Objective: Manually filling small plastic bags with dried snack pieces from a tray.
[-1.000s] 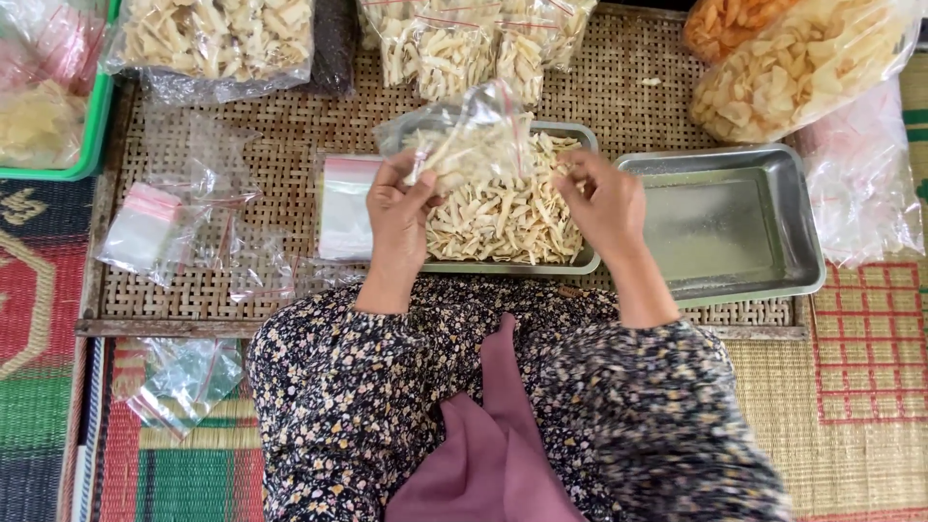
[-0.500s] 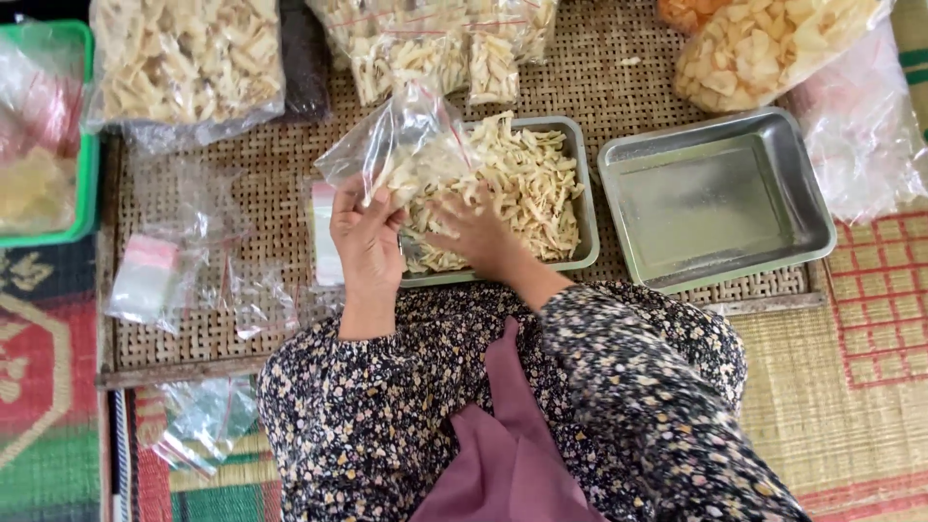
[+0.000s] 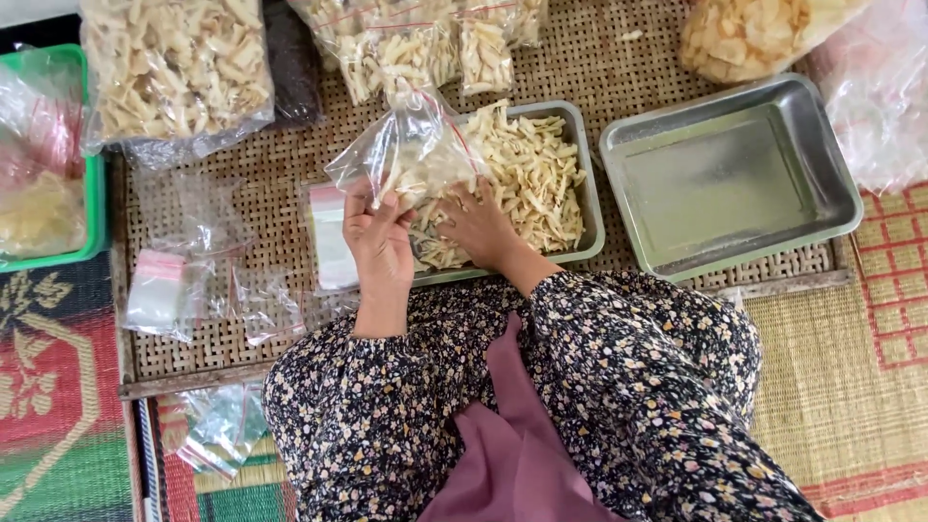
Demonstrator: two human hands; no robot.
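Since half a second back my view has slid a little, so the trays sit further right and higher, while my right hand has pushed deeper among the pale snack strips. Going left to right: a green basket [image 3: 92, 208] at the far left edge holds bagged goods, kept out of the working space; loose empty zip bags [image 3: 159, 290] lie on the woven mat [image 3: 280, 145] just beside me, handy for the next pick. My left hand [image 3: 379, 242] is pinched shut on the clear zip bag [image 3: 411, 145], holding its mouth up and tilted toward the strips so it stays open for filling. My right hand [image 3: 478, 222] is curled loosely, fingers down in the full metal tray [image 3: 592, 193]; whether it grips any strips I cannot tell. Further right, the empty metal tray [image 3: 730, 179] sits apart.
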